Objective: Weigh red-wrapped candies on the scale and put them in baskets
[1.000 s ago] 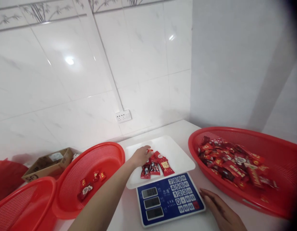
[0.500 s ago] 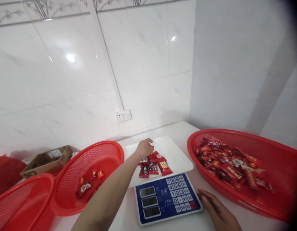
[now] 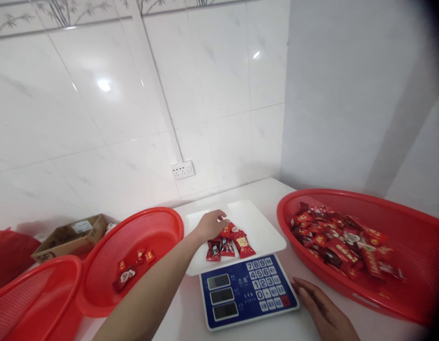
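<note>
My left hand (image 3: 211,226) is over the white pan (image 3: 265,237) of a digital scale. Its fingers curl down onto the upper left of a small pile of red wrapped candies (image 3: 227,246), and the hand hides part of the pile. Several candies show beside and below the fingers, some dark red, one bright red with a cream print (image 3: 243,246). My right hand (image 3: 321,308) rests by the right edge of the scale's blue keypad panel (image 3: 246,291), fingers stretched out, holding nothing. The panel carries three small displays at its left.
A large red basket (image 3: 351,299) with many wrapped candies stands at the right. At the left are a red basket (image 3: 98,312) with a few candies, another red basket (image 3: 68,284) and a cardboard box (image 3: 70,241). A tiled wall with a socket (image 3: 183,170) rises behind the table.
My left hand has lowered slightly toward the viewer over the candies, covering a white-labelled one that showed before. My right hand has stayed almost still.
</note>
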### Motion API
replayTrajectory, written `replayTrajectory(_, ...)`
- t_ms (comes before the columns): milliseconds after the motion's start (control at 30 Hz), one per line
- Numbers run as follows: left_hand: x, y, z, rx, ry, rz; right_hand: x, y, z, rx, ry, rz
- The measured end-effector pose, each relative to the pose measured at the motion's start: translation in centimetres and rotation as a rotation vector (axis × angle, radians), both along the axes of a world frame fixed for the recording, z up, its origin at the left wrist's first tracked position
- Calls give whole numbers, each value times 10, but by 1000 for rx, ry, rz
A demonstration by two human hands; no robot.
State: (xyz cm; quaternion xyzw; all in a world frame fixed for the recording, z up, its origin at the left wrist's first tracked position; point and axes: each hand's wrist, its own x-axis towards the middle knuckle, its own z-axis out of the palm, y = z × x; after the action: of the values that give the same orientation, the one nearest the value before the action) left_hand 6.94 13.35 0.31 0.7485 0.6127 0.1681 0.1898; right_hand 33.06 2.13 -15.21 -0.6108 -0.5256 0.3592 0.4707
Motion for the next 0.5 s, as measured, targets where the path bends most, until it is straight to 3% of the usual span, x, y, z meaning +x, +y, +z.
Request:
replayTrajectory(233,-34,-24,14,49,58,69,1,1,-2,2,-1,-3)
replayTrajectory(367,-63,-56,22,89,99,152,1,1,-3,31,-6,-21)
replayTrajectory(500,-98,-96,15,87,171,296,1,1,-4,20,-7,0)
